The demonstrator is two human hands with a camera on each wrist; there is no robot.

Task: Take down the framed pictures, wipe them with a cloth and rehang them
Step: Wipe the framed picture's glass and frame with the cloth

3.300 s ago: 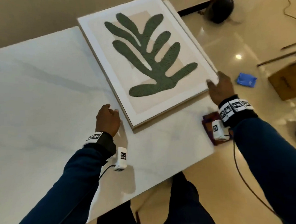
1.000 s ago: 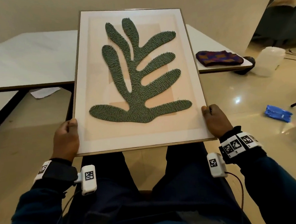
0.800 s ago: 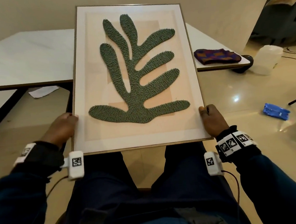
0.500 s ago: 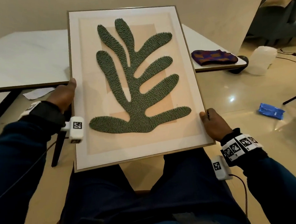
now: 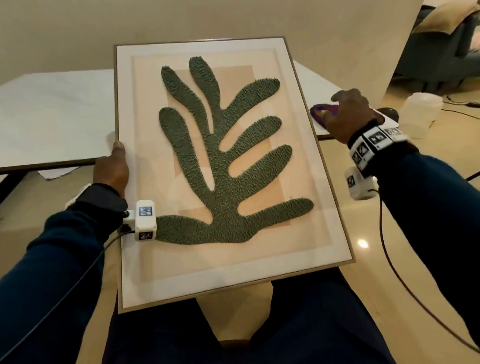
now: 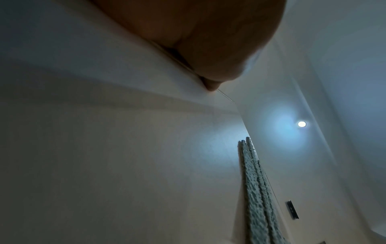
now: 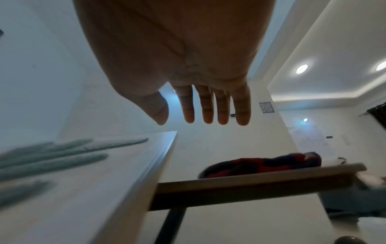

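A framed picture (image 5: 223,166) of a green leaf on a beige ground rests tilted on my lap, its top toward the table. My left hand (image 5: 111,170) grips its left edge, thumb on the front. The same picture (image 6: 125,156) fills the left wrist view under my left hand (image 6: 208,49). My right hand (image 5: 347,113) hovers open, fingers straight, just above a purple and red cloth (image 5: 323,112) on the table's right end. From the right wrist, my right hand (image 7: 200,118) is spread above the cloth (image 7: 263,165), apart from it, with the picture (image 7: 83,181) at left.
A white table (image 5: 41,126) stands in front of me, its wooden edge (image 7: 250,181) near my right hand. On the shiny floor at right are a translucent plastic jug (image 5: 420,117) and cables. A grey sofa (image 5: 444,56) is at the far right. Paper lies under the table.
My right hand let go of the picture's right edge and moved up and away to above the cloth. The left hand slid up the left edge and alone holds the picture.
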